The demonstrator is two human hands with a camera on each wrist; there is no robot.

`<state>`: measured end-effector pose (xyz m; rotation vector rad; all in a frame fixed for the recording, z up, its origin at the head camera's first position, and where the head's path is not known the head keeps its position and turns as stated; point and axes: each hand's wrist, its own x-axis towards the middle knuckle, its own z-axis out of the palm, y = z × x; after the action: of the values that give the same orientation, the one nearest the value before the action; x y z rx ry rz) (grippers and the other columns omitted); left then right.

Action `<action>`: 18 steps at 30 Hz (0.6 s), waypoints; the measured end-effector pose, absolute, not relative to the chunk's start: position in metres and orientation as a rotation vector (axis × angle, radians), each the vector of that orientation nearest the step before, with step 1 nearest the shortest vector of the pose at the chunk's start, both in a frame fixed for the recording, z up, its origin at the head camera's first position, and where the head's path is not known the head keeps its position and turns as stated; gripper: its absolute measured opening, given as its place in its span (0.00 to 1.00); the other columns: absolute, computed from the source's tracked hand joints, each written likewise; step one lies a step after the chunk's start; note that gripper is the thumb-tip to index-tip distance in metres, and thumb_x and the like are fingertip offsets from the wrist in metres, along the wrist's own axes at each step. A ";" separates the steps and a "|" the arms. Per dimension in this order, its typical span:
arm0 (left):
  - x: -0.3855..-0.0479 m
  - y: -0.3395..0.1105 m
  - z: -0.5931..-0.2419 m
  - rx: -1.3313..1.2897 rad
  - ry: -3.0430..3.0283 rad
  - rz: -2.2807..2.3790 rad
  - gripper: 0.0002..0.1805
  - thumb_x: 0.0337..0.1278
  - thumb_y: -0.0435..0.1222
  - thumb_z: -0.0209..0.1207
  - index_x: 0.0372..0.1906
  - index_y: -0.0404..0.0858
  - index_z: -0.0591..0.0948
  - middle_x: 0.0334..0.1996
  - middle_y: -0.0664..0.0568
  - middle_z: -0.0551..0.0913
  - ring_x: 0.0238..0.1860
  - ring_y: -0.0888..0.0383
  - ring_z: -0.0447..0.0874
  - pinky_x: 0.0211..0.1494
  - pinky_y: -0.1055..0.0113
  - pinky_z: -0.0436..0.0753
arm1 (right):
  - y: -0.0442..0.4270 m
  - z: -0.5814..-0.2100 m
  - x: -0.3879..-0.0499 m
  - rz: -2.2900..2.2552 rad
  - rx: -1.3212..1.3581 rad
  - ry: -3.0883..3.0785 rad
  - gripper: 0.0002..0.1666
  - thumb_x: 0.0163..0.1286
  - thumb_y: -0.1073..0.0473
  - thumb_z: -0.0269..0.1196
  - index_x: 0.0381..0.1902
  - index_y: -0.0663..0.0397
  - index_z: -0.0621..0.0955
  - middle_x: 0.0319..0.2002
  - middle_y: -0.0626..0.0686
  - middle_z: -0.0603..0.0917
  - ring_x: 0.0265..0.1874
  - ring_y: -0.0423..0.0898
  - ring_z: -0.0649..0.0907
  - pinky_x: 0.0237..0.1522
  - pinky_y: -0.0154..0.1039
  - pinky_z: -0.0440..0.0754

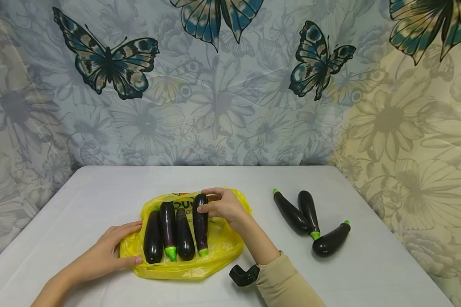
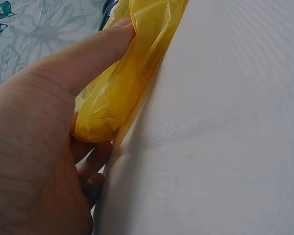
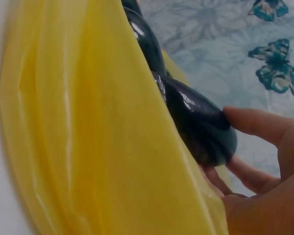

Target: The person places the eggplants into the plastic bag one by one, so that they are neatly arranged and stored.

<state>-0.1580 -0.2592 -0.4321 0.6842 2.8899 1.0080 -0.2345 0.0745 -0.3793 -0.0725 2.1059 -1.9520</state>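
Observation:
A yellow plastic bag (image 1: 224, 243) lies spread on the table, its near edge folded up. Several dark eggplants (image 1: 153, 236) rest side by side in it, some with green stem ends toward me. My right hand (image 1: 226, 207) pinches the far end of the rightmost eggplant (image 1: 201, 226) between thumb and fingers. In the right wrist view, that eggplant's rounded end (image 3: 206, 127) shows above the bag's wall. My left hand (image 1: 103, 253) holds the bag's left side, thumb (image 2: 95, 54) on the near side and fingers round the far side. The left wrist view shows no eggplant clearly.
Three more eggplants (image 1: 292, 213) lie close together on the white table (image 1: 369, 273), to the bag's right. A black curved piece (image 1: 243, 275) sits by my right sleeve (image 1: 288, 281). A butterfly-patterned cloth (image 1: 223, 102) hangs behind the table.

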 end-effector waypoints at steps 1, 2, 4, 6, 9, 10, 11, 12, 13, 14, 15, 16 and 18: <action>-0.158 -0.259 -0.432 0.686 2.891 1.008 0.45 0.49 0.57 0.70 0.71 0.43 0.70 0.69 0.51 0.67 0.63 0.47 0.61 0.56 0.32 0.65 | 0.075 -0.379 -0.234 -1.952 -0.074 2.104 0.31 0.53 0.69 0.75 0.57 0.55 0.82 0.54 0.59 0.77 0.41 0.51 0.84 0.44 0.45 0.83; -0.158 -0.259 -0.433 0.687 2.891 1.010 0.45 0.49 0.57 0.70 0.71 0.43 0.70 0.69 0.51 0.67 0.63 0.47 0.61 0.56 0.32 0.65 | 0.075 -0.379 -0.234 -1.952 -0.076 2.103 0.31 0.53 0.69 0.75 0.57 0.55 0.82 0.54 0.59 0.77 0.41 0.51 0.84 0.44 0.46 0.83; -0.158 -0.259 -0.433 0.689 2.895 1.013 0.45 0.49 0.57 0.70 0.71 0.43 0.70 0.69 0.50 0.67 0.63 0.48 0.61 0.56 0.32 0.65 | 0.075 -0.379 -0.234 -1.943 -0.083 2.106 0.31 0.53 0.68 0.75 0.57 0.55 0.82 0.55 0.59 0.77 0.42 0.51 0.84 0.44 0.46 0.83; -0.158 -0.260 -0.434 0.692 2.900 1.014 0.45 0.49 0.56 0.70 0.71 0.43 0.70 0.69 0.50 0.67 0.62 0.48 0.61 0.56 0.32 0.65 | 0.074 -0.379 -0.234 -1.937 -0.085 2.102 0.31 0.53 0.68 0.75 0.57 0.55 0.82 0.55 0.58 0.77 0.43 0.51 0.84 0.44 0.47 0.83; -0.158 -0.259 -0.434 0.696 2.899 1.015 0.45 0.49 0.56 0.70 0.70 0.43 0.70 0.68 0.50 0.68 0.62 0.48 0.61 0.56 0.32 0.65 | 0.074 -0.380 -0.233 -1.927 -0.083 2.094 0.31 0.53 0.68 0.75 0.57 0.56 0.82 0.55 0.57 0.78 0.45 0.51 0.83 0.45 0.47 0.83; -0.158 -0.259 -0.434 0.697 2.899 1.015 0.45 0.49 0.56 0.70 0.70 0.43 0.70 0.68 0.50 0.68 0.62 0.48 0.61 0.56 0.32 0.65 | 0.074 -0.380 -0.233 -1.929 -0.081 2.087 0.31 0.54 0.68 0.75 0.57 0.56 0.81 0.55 0.57 0.78 0.45 0.51 0.83 0.44 0.47 0.83; -0.158 -0.259 -0.433 0.698 2.899 1.013 0.45 0.49 0.56 0.70 0.70 0.42 0.70 0.69 0.50 0.68 0.62 0.48 0.61 0.56 0.32 0.65 | 0.073 -0.381 -0.233 -1.930 -0.080 2.085 0.30 0.54 0.68 0.75 0.57 0.56 0.81 0.55 0.57 0.78 0.45 0.51 0.83 0.44 0.48 0.83; -0.158 -0.259 -0.433 0.698 2.897 1.013 0.45 0.49 0.56 0.70 0.70 0.42 0.70 0.69 0.50 0.68 0.62 0.48 0.61 0.56 0.32 0.65 | 0.073 -0.382 -0.233 -1.930 -0.079 2.083 0.30 0.54 0.68 0.75 0.57 0.57 0.81 0.55 0.57 0.78 0.45 0.51 0.83 0.44 0.48 0.83; -0.158 -0.259 -0.432 0.699 2.896 1.014 0.44 0.49 0.56 0.70 0.70 0.42 0.70 0.69 0.50 0.67 0.62 0.47 0.61 0.56 0.32 0.65 | 0.073 -0.382 -0.233 -1.930 -0.077 2.082 0.30 0.54 0.68 0.75 0.57 0.57 0.81 0.55 0.57 0.78 0.45 0.51 0.83 0.44 0.48 0.83; -0.158 -0.258 -0.432 0.700 2.894 1.015 0.44 0.49 0.56 0.70 0.70 0.42 0.70 0.69 0.50 0.67 0.63 0.47 0.61 0.56 0.32 0.65 | 0.072 -0.382 -0.233 -1.932 -0.075 2.076 0.30 0.54 0.68 0.75 0.57 0.57 0.81 0.54 0.57 0.78 0.45 0.51 0.83 0.44 0.47 0.83; -0.157 -0.258 -0.431 0.702 2.895 1.016 0.44 0.50 0.56 0.70 0.70 0.41 0.70 0.69 0.50 0.68 0.63 0.47 0.61 0.56 0.32 0.65 | 0.072 -0.383 -0.233 -1.935 -0.076 2.070 0.30 0.54 0.68 0.75 0.57 0.57 0.81 0.54 0.58 0.78 0.45 0.51 0.83 0.43 0.47 0.83; -0.157 -0.258 -0.431 0.704 2.896 1.017 0.44 0.50 0.56 0.70 0.70 0.41 0.70 0.68 0.49 0.68 0.63 0.47 0.61 0.56 0.32 0.65 | 0.071 -0.384 -0.234 -1.937 -0.078 2.064 0.30 0.55 0.68 0.75 0.56 0.58 0.81 0.54 0.58 0.78 0.46 0.52 0.82 0.43 0.47 0.84; -0.156 -0.258 -0.430 0.706 2.896 1.017 0.44 0.50 0.56 0.70 0.70 0.41 0.70 0.68 0.49 0.68 0.63 0.46 0.61 0.56 0.32 0.65 | 0.071 -0.385 -0.234 -1.937 -0.084 2.057 0.29 0.55 0.68 0.74 0.56 0.58 0.81 0.54 0.58 0.78 0.48 0.52 0.81 0.43 0.47 0.84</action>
<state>-0.1565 -0.2578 -0.4297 0.7063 2.8957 1.0174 -0.2335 0.0707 -0.3850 -0.0842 2.0572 -1.9374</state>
